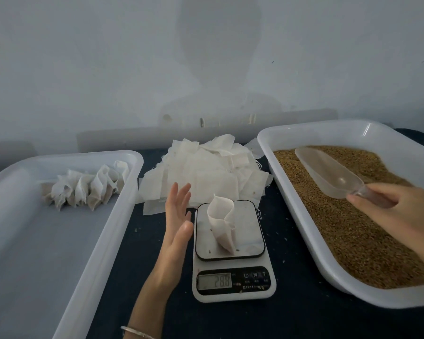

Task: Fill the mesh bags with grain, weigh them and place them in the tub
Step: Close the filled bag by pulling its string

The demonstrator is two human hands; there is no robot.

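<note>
So you were mid-weigh | filled mesh bag [222,228] sat on scale [230,243] | left hand [178,223] flat open beside it, holding nothing | right hand [397,211] gripped scoop [328,172] over grain [340,216] | next, I'd guess: top up or move it to the tub [123,206].

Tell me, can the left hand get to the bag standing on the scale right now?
Probably yes. The left hand is open, holds nothing, and hovers just beside the bag on the scale, with nothing between them. The right hand holds the scoop off over the grain.
</note>
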